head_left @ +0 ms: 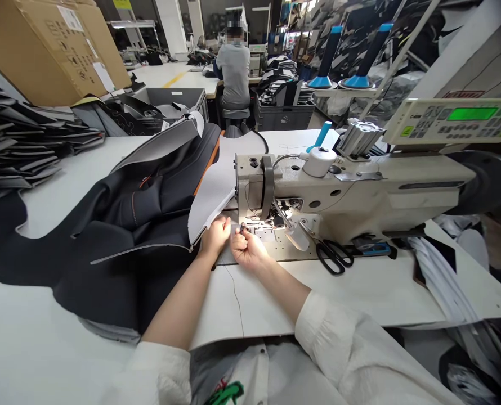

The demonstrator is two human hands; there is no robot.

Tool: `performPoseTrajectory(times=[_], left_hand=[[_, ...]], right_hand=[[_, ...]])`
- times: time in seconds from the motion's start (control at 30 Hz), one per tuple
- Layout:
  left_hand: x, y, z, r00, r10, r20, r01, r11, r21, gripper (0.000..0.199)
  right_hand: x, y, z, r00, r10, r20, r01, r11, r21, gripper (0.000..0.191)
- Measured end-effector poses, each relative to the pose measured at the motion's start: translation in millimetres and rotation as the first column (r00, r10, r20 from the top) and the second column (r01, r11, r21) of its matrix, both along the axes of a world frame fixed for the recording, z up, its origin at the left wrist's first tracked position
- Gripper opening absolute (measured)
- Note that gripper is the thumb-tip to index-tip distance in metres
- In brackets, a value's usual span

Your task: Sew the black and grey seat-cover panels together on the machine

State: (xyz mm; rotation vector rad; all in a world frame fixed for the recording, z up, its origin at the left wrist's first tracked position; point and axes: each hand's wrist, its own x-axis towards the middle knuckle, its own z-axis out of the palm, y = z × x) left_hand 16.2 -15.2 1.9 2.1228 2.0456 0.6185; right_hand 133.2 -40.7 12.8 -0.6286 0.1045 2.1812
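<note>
A dark padded panel [107, 247] lies on the table [250, 304], its pale edge reaching the sewing machine [352, 194]. The left hand [215, 236] touches that edge, whether gripping is unclear; the right hand [247, 249] pinches something small, hidden by its fingers.

Two bare forearms [183, 298] reach forward and inward from loose white shirt sleeves [330, 332], the left hand [215, 235] angled down, just beside the right hand [247, 249], whose curled fingers [242, 241] pinch together, wrist bent slightly.
</note>
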Motion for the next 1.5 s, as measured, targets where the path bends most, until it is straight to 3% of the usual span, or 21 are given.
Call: performPoseTrajectory(times=[0.17,0.23,0.27,0.33,0.4,0.5,0.53,0.6,0.67,0.7,0.73,0.8,0.87,0.93,1.07,1.17,1.23,1.37,1.4,1.43,1.5], left_hand=[[-1,-1,1.1,1.0,0.013,0.025,-0.012,1.0,-0.01,0.032],[0,-2,3.6,1.0,-0.005,0.029,0.006,1.0,-0.013,0.033],[0,-2,5.2,0.999,-0.021,0.031,0.021,1.0,-0.014,0.034],[2,-8,8.5,0.997,-0.066,0.035,0.067,0.998,-0.019,0.036],[4,-23,11.8,0.991,-0.126,0.041,0.128,0.991,-0.04,0.036],[5,-73,17.9,0.961,-0.27,0.06,0.276,0.956,-0.105,0.032],[4,-94,21.5,0.934,-0.348,0.085,0.357,0.924,-0.135,0.028],[-2,-137,33.7,0.799,-0.55,0.244,0.598,0.771,-0.217,0.013],[-13,-168,55.0,0.671,-0.614,0.415,0.738,0.608,-0.292,0.039],[-18,-177,69.0,0.646,-0.6,0.473,0.757,0.582,-0.297,0.049],[-23,-180,84.8,0.637,-0.576,0.513,0.757,0.593,-0.273,0.049],[-26,-171,118.2,0.651,-0.5,0.57,0.683,0.714,-0.154,0.039],[-22,-146,148.5,0.675,-0.403,0.619,0.504,0.863,0.012,0.035],[-11,-113,170.3,0.724,-0.322,0.61,0.309,0.942,0.131,0.037],[13,-60,185.1,0.845,-0.328,0.422,0.28,0.944,0.174,0.034],[21,-51,184.8,0.861,-0.389,0.328,0.301,0.909,0.288,0.022],[21,-58,186.9,0.766,-0.457,0.451,0.309,0.878,0.364,0.025],[16,-76,195.3,0.378,-0.454,0.807,0.296,0.885,0.359,0.033],[15,-77,195.9,0.333,-0.426,0.841,0.29,0.895,0.339,0.034],[14,-76,195.2,0.338,-0.4,0.852,0.266,0.909,0.321,0.033],[13,-69,190.3,0.492,-0.368,0.789,0.192,0.93,0.315,0.032]], right_hand=[[20,-29,-1.3,0.988,0.134,0.081,-0.142,0.984,0.107,0.022],[36,-50,1.3,0.958,0.245,0.149,-0.271,0.945,0.186,0.016],[47,-60,2.4,0.927,0.312,0.208,-0.358,0.899,0.253,0.017],[68,-76,3.6,0.839,0.411,0.357,-0.534,0.745,0.399,0.023],[90,-86,3.8,0.772,0.439,0.46,-0.632,0.612,0.475,0.028],[112,-90,3.5,0.77,0.401,0.496,-0.63,0.595,0.498,0.031],[117,-90,3.4,0.777,0.372,0.507,-0.618,0.601,0.506,0.032],[120,-90,3.3,0.77,0.34,0.54,-0.623,0.583,0.521,0.032],[117,-89,3.5,0.73,0.383,0.566,-0.679,0.508,0.53,0.032],[115,-89,3.8,0.705,0.422,0.569,-0.708,0.463,0.533,0.032],[112,-89,4.1,0.685,0.458,0.566,-0.729,0.429,0.534,0.032],[109,-89,4.6,0.667,0.497,0.556,-0.745,0.406,0.53,0.032],[107,-90,4.6,0.665,0.491,0.563,-0.747,0.416,0.519,0.033],[109,-92,4.0,0.667,0.465,0.583,-0.745,0.415,0.522,0.035],[114,-98,3.0,0.674,0.407,0.617,-0.739,0.395,0.546,0.036],[115,-100,2.1,0.681,0.386,0.622,-0.731,0.397,0.555,0.035],[114,-100,1.4,0.69,0.379,0.617,-0.723,0.405,0.56,0.034],[112,-98,1.2,0.697,0.383,0.607,-0.715,0.436,0.546,0.034],[111,-98,1.4,0.699,0.382,0.604,-0.712,0.447,0.541,0.034],[111,-98,1.6,0.702,0.381,0.602,-0.709,0.457,0.537,0.034],[112,-98,1.8,0.708,0.374,0.599,-0.701,0.47,0.536,0.034]])
